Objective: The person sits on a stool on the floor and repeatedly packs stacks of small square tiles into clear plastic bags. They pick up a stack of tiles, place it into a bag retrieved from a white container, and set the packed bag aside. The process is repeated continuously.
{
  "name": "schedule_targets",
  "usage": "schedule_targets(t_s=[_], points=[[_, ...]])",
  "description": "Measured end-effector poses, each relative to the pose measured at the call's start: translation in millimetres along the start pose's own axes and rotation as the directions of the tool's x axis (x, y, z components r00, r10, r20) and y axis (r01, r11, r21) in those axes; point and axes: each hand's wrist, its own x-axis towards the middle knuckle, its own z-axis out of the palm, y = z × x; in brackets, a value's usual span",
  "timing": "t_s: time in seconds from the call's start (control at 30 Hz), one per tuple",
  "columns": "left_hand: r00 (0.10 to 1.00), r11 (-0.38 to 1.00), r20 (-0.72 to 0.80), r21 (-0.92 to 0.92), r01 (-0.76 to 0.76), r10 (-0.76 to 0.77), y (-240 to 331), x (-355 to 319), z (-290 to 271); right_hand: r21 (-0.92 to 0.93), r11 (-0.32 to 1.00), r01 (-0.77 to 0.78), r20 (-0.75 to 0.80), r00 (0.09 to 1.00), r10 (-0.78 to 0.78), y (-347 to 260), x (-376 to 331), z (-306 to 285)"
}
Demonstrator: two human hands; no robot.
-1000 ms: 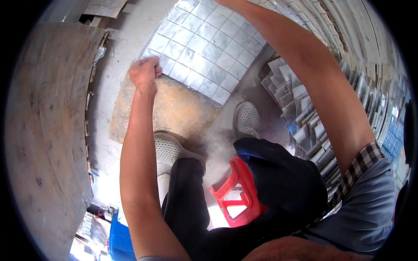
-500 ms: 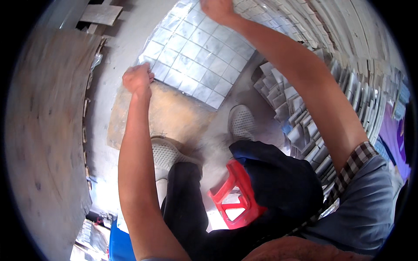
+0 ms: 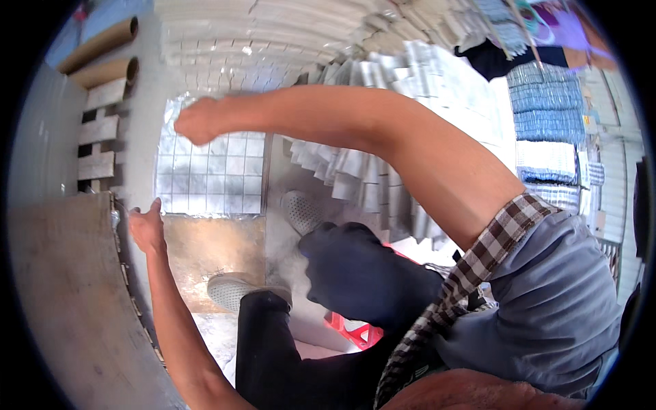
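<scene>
A sheet of grey-white marbled mosaic tiles [image 3: 225, 184], with shiny clear plastic film around its edges, lies on a flat brown board [image 3: 215, 242]. My right hand [image 3: 198, 121] is over the sheet's far left part, its fingers curled closed. What they hold, if anything, is hidden. Just outside the near left corner is my left hand [image 3: 147, 227], holding nothing, with its thumb stretched out apart from the fingers.
Stacks of pale tile sheets [image 3: 362, 164] stand close on the right. A wooden panel [image 3: 61, 280] runs along the left. Cardboard tubes [image 3: 102, 72] lie at the far left. A red plastic stool [image 3: 355, 331] is under me, and blue-wrapped stacks [image 3: 547, 102] stand far right.
The view has turned, so the tile sheet now appears straighter and farther left. My right hand has moved toward the sheet's far left corner; my left hand has let go of the near left corner.
</scene>
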Motion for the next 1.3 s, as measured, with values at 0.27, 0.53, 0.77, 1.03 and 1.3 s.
schedule_targets(t_s=[0.27,0.53,0.77,1.03,1.3], points=[[0.886,0.904,0.203,-0.189,-0.383,0.417,94.7,-111.4,-76.3,0.186,0.965,0.186,-0.309,0.943,-0.123,-45.1,-260.1,-145.4],[0.855,0.769,0.358,-0.635,-0.073,0.376,141.5,-255.2,-130.4,0.542,0.504,-0.673,-0.55,0.169,0.818,168.6,-571.1,-132.9],[0.929,0.69,0.274,-0.723,0.029,0.248,111.0,-248.9,-114.5,0.82,0.073,-0.568,-0.084,0.007,0.996,217.8,-591.9,-113.8],[0.895,0.748,0.283,-0.659,-0.08,0.345,126.9,-256.3,-109.3,0.932,0.133,-0.338,-0.155,-0.038,0.987,180.3,-591.0,-128.6],[0.853,0.767,0.218,-0.579,-0.278,0.474,128.2,-248.7,-105.3,0.953,0.165,-0.253,-0.12,0.183,0.976,179.3,-598.4,-174.8]])
